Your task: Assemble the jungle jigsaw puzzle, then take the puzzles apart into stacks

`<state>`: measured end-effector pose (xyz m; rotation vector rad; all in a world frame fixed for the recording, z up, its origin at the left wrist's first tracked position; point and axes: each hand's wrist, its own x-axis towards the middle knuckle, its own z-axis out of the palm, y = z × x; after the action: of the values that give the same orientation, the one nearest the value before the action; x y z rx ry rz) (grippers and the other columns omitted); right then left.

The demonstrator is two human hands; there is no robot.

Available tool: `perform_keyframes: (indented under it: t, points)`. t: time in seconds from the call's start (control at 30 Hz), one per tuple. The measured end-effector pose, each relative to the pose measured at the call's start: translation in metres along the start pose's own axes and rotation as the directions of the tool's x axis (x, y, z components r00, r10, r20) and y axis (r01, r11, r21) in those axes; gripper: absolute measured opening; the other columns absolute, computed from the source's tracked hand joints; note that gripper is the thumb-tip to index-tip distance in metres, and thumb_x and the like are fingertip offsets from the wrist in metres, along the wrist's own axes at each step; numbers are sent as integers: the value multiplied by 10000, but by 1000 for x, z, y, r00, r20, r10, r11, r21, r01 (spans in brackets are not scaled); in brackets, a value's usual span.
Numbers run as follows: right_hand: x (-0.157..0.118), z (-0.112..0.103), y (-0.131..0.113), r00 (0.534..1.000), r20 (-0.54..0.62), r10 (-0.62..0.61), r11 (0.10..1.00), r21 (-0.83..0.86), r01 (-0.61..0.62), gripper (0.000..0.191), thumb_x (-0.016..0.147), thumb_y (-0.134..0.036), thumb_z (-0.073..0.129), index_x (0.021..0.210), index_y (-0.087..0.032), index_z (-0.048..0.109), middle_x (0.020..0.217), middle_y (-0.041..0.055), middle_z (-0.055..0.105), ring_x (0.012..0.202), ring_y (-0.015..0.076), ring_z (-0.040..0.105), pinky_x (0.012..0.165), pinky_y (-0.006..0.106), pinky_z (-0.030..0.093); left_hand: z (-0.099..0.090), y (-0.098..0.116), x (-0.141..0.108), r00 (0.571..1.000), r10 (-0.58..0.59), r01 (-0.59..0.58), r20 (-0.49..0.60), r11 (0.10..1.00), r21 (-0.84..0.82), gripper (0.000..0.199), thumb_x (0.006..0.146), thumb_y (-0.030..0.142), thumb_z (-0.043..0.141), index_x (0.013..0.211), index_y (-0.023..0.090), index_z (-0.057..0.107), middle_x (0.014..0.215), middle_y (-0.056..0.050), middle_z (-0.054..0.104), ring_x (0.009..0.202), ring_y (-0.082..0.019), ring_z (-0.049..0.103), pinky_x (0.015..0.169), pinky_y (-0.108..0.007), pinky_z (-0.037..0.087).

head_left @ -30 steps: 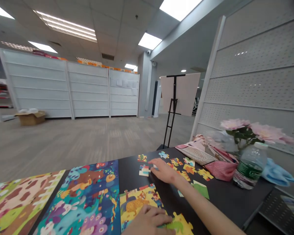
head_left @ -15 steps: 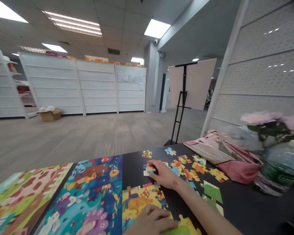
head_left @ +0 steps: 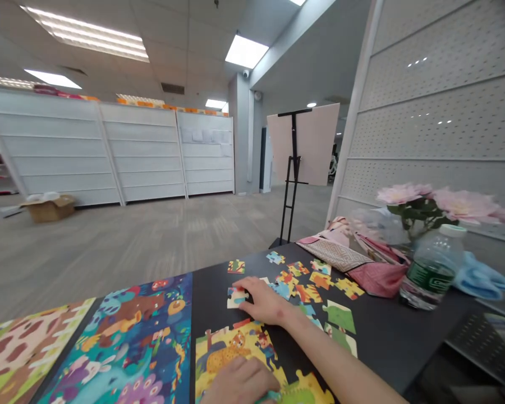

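My right hand [head_left: 261, 302] reaches over the black table, thumb and index finger closed at the edge of a pale puzzle piece [head_left: 234, 299] with red and blue on it. Below it, my left hand [head_left: 242, 380] lies flat on a partly joined yellow puzzle [head_left: 223, 356] showing a spotted cheetah and a small figure. The left palm hides part of that puzzle. A green and yellow joined section [head_left: 307, 391] is beside the left fingertips. Loose orange and yellow pieces [head_left: 309, 293] are scattered beyond my right wrist. Another piece [head_left: 236, 266] lies near the far table edge.
A blue animal picture puzzle [head_left: 151, 336] and a brown-patterned one [head_left: 21, 353] are at left. To the right are green pieces [head_left: 340, 317], a pink pouch [head_left: 376, 278], a water bottle [head_left: 431, 272], a blue cloth [head_left: 482, 276] and pink flowers [head_left: 463, 205]. An easel [head_left: 292, 168] stands beyond.
My view has turned to the right, so everything has shifted left and the bottle and blue cloth show more fully. Both hands stay at about the same places on the table.
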<state>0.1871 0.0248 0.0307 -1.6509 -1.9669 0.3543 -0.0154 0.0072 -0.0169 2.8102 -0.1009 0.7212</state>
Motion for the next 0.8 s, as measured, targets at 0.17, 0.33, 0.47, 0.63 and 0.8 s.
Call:
perform_keyframes:
  t: [0.17, 0.33, 0.47, 0.63, 0.8]
  points:
    - [0, 0, 3, 1000, -26, -3, 1000, 22, 4, 449, 808, -231, 750, 1249, -220, 666, 1221, 57, 688, 1133, 234, 620, 1037, 338, 454, 12, -6, -3, 985, 5, 4, -173, 999, 51, 384, 1102, 422, 305, 977, 234, 615, 823, 3, 711, 726, -135, 656, 673, -249, 488]
    - [1, 2, -1, 998, -66, -15, 999, 36, 17, 416, 782, -205, 751, 1195, -211, 692, 1161, 54, 701, 1080, 222, 656, 997, 324, 488, 19, -8, 1, 983, 69, -34, -172, 979, 199, 348, 1089, 391, 403, 863, 236, 617, 777, 22, 691, 682, -110, 627, 628, -238, 449]
    - [1, -17, -5, 989, -149, 0, 1000, 25, 4, 359, 782, -219, 713, 1141, -224, 718, 1163, 52, 711, 1089, 224, 666, 1009, 329, 491, 0, -2, 8, 928, 226, -155, -296, 957, 244, 348, 1097, 304, 405, 808, 218, 578, 835, 37, 702, 698, -104, 597, 623, -248, 402]
    - [-68, -76, 14, 890, -423, 170, 983, 8, -184, 359, 927, -308, 424, 1126, -198, 701, 1159, 108, 719, 1072, 266, 674, 916, 403, 540, -18, 3, 10, 925, 240, -139, -296, 936, 324, 298, 1063, 292, 453, 807, 205, 577, 798, 13, 665, 686, -123, 565, 564, -291, 346]
    - [-187, -91, 54, 774, -459, 436, 865, -22, -501, 450, 815, -575, 587, 1066, -236, 742, 1146, 104, 741, 978, 310, 710, 812, 409, 586, -14, 6, 8, 967, 179, -126, -179, 954, 272, 215, 944, 292, 637, 774, 200, 541, 829, 25, 658, 713, -130, 564, 591, -294, 356]
